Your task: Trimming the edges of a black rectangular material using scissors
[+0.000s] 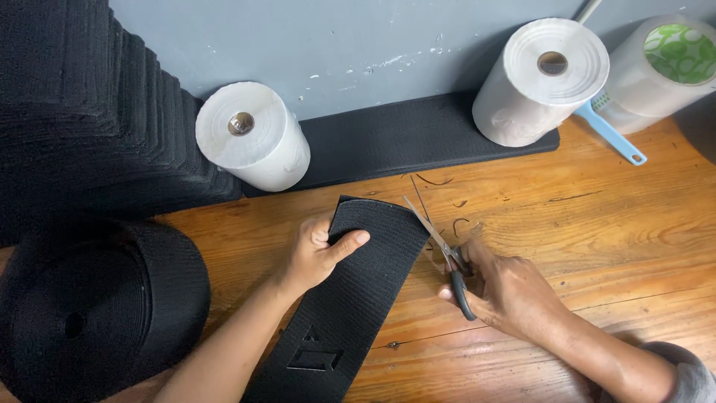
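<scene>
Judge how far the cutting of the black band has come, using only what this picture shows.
Done: a tall stack of black pieces stands at the back left, and thread scraps lie on the wooden table. In hand: the left hand pins the black band while the right hand holds open scissors at its edge. Left: a thick black roll remains uncut.

Bare floor (597, 224) right; rolls (253, 138) behind.
</scene>
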